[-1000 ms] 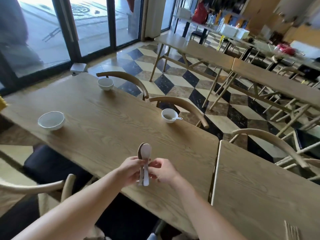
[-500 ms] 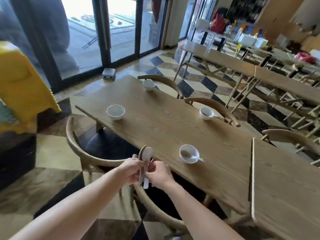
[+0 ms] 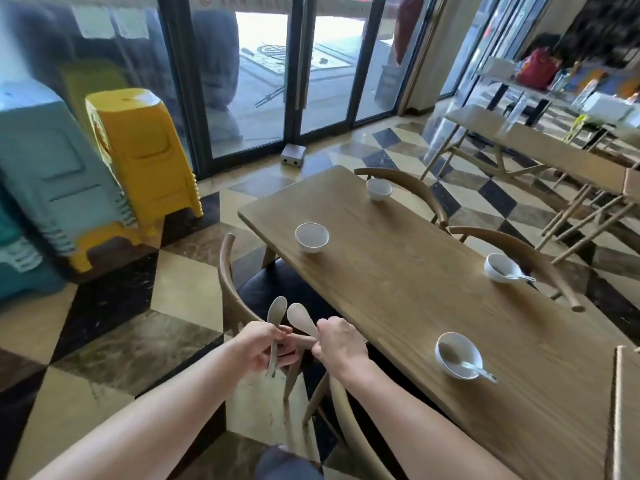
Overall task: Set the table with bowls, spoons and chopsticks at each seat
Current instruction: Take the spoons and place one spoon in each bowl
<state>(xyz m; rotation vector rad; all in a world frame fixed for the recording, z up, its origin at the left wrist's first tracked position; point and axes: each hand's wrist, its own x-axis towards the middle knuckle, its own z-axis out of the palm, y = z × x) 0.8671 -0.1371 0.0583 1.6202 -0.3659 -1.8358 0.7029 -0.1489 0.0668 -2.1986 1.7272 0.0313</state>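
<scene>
Spoon (image 3: 277, 309) gripped by the left hand (image 3: 258, 349), second spoon (image 3: 300, 318) by the right hand (image 3: 338, 345), both just beside the bench (image 3: 398, 292) edge.

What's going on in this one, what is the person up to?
A person is setting a wooden table. The left hand pinches one white spoon and the right hand grips a second spoon, beside the table's near edge. The nearest bowl and the far-right bowl each have a spoon in them; the left-edge bowl and the end bowl have none.
</scene>
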